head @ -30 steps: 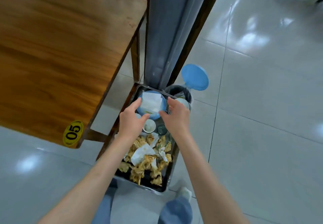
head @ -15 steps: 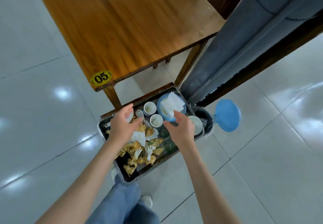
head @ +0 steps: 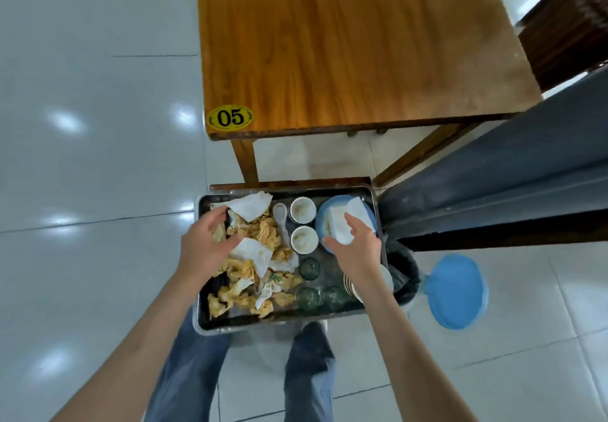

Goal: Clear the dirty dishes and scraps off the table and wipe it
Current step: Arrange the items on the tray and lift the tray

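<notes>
Steel tray (head: 373, 201) sits low at 6 o'clock of the counter (head: 345, 43), evidently so everything leaves in one load. Left hand (head: 205, 245), fingers spread and loosely curved, hovers over the fried scraps (head: 260, 234) and crumpled napkins (head: 251, 206), gripping nothing. Right hand (head: 357, 250), relaxed, rests at the blue plate (head: 324, 216); contact unclear. Cups (head: 302, 210) stand at 12 o'clock, glasses (head: 309, 268) at 5. Counter top shows bare; wiping judged outstanding.

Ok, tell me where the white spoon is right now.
In the head view the white spoon lies in the metal tray, near its far edge, between the pile of food scraps on its left and the two small white cups on its right.
</notes>
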### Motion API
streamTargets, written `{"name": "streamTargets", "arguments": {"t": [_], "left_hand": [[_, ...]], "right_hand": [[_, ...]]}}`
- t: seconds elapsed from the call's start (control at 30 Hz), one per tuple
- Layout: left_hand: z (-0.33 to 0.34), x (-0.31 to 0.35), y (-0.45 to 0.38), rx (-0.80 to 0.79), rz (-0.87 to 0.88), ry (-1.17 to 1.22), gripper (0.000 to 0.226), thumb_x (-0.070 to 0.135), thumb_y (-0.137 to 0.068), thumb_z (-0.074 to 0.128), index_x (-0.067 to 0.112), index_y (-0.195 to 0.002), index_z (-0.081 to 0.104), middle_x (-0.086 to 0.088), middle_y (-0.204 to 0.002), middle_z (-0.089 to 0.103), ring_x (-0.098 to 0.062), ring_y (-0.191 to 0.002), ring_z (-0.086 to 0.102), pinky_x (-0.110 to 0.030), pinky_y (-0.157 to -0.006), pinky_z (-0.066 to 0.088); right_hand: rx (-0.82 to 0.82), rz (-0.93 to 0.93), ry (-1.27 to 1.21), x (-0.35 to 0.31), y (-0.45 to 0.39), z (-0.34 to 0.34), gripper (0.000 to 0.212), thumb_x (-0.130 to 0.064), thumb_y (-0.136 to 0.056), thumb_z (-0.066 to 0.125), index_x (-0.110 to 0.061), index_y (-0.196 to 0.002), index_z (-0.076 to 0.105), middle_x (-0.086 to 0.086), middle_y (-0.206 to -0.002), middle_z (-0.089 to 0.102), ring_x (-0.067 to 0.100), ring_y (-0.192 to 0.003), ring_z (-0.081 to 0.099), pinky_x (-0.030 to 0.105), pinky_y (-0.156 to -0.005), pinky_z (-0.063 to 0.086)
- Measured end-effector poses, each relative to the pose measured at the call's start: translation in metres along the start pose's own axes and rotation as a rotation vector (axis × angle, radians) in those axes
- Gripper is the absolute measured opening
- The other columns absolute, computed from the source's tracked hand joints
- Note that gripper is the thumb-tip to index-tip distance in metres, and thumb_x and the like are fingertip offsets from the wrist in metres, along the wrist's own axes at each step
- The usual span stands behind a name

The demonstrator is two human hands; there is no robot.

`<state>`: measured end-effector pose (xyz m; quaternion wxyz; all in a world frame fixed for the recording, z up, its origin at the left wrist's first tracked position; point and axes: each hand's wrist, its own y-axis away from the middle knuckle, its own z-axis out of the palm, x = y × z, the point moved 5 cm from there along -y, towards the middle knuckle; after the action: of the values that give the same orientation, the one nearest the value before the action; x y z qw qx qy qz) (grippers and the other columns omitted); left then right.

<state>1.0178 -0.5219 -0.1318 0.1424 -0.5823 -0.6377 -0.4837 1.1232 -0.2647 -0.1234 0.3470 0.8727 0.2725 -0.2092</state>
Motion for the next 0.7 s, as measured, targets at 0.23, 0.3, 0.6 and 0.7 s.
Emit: {"name": "streamTargets", "arguments": {"t": [0.23, 0.3, 0.6, 0.7], "left_hand": [[0.045, -0.048, -0.005, 0.152, -0.185, 0.034, 0.063, 0.018, -0.077, 0.076, 0.019, -0.135, 0.05, -0.004, -0.132, 0.057, -0.017, -0.12, 0.053, -0.027, -0.096, 0.037], [0.05, -0.061, -0.007, 0.174, -0.203, 0.022, 0.061, 0.019, -0.078, 0.075, 0.02, -0.134, 0.051, -0.004, -0.13, 0.058, -0.018, -0.12, 0.053, -0.025, -0.093, 0.036], [0.036, -0.116, -0.026, 0.338, -0.255, -0.111, 0.057, 0.032, -0.076, 0.076, 0.017, -0.127, 0.057, -0.004, -0.126, 0.06, -0.02, -0.116, 0.056, -0.031, -0.098, 0.038], [0.031, -0.127, -0.033, 0.396, -0.209, -0.166, 0.051, 0.032, -0.076, 0.075, 0.016, -0.123, 0.06, -0.004, -0.124, 0.062, -0.021, -0.114, 0.057, -0.029, -0.097, 0.037]], "right_hand": [[-0.01, -0.079, 0.015, 0.029, -0.06, 0.01, 0.062, -0.032, -0.08, 0.072, -0.019, -0.135, 0.048, 0.002, -0.129, 0.057, 0.018, -0.116, 0.052, 0.021, -0.083, 0.038], [0.009, -0.084, 0.053, 0.039, -0.072, 0.011, 0.06, -0.032, -0.08, 0.071, -0.02, -0.135, 0.049, 0.001, -0.129, 0.057, 0.017, -0.115, 0.053, 0.019, -0.078, 0.034], [0.105, -0.156, 0.212, 0.068, -0.122, 0.016, 0.057, -0.034, -0.081, 0.07, -0.02, -0.133, 0.05, 0.004, -0.129, 0.058, 0.025, -0.116, 0.053, 0.036, -0.09, 0.045], [0.147, -0.146, 0.223, 0.075, -0.13, 0.019, 0.052, -0.033, -0.085, 0.066, -0.02, -0.133, 0.049, 0.006, -0.127, 0.059, 0.028, -0.113, 0.055, 0.041, -0.087, 0.048]]}}
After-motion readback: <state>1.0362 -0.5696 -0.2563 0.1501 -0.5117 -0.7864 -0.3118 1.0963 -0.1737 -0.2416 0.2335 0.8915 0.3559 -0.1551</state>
